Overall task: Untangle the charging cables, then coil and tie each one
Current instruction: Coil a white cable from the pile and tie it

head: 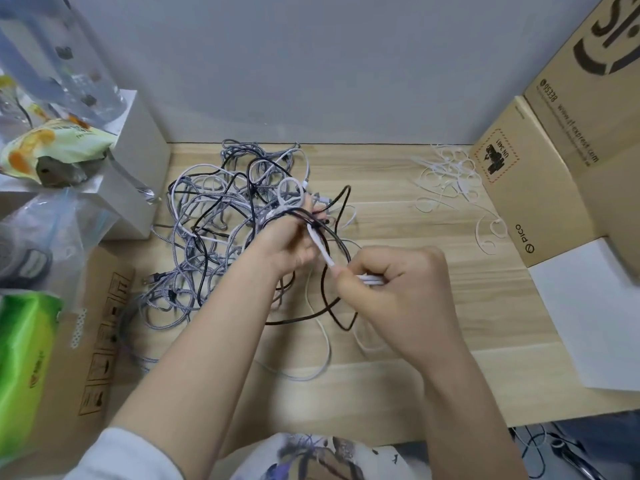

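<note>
Green wipes pack (24, 368) sits at our far left, beside a clear bag (38, 244) of dark items. Grey, black and white cables (214, 216) lie knotted on the wooden table (433, 306). Our left hand (294, 244) grips several strands; our right hand (391, 282) pinches a white cable (320, 249). White ties (450, 178) lie near a cardboard box (554, 161).
</note>
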`<state>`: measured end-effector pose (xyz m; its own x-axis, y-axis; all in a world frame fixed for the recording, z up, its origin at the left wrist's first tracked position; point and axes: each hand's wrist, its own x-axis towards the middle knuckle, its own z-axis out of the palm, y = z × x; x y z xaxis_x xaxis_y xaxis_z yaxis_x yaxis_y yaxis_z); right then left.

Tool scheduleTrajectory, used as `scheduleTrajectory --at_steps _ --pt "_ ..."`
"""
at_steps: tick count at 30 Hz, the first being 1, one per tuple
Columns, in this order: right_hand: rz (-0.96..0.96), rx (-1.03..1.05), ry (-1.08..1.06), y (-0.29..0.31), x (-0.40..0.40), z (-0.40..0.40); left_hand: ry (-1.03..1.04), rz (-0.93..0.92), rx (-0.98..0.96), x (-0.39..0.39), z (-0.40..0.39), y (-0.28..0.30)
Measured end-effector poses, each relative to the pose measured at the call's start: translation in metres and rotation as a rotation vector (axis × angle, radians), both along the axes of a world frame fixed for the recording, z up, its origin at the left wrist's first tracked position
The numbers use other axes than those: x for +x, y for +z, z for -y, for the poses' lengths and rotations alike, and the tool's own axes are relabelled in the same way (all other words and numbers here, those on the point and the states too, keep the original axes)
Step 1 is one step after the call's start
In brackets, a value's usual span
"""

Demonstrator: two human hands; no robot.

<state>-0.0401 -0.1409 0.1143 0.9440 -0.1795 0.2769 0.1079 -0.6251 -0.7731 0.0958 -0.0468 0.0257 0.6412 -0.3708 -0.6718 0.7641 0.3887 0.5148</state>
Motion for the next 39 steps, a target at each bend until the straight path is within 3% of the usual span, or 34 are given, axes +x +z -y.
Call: scheduleTrajectory --at_steps 2,6,12,16,25,33,39 --pt "0.028 0.035 -0.008 0.004 -0.002 0.004 -0.032 0.086 0.111 0.002 -0.001 -0.002" --pt "-0.030 0.088 -0.019 0.001 -0.001 0.005 -0.089 0.085 0.179 0.012 -0.012 -0.007" --pt "-0.094 0.423 -0.363 -0.006 0.006 0.030 -0.482 0.216 0.417 0.018 -0.036 0.008" --pt "-0.105 0.440 -0.457 -0.011 0.008 0.030 -0.589 0.268 0.548 0.021 -0.047 0.009" --pt "-0.136 0.329 -0.594 -0.025 0.009 0.044 -0.591 0.182 0.331 0.014 -0.057 0.019" --pt "-0.178 0.206 -0.608 -0.034 0.012 0.043 -0.641 0.177 0.286 0.008 -0.057 0.024" --pt "-0.213 0.177 -0.635 -0.040 0.010 0.047 -0.536 0.063 0.158 0.009 -0.053 0.019"
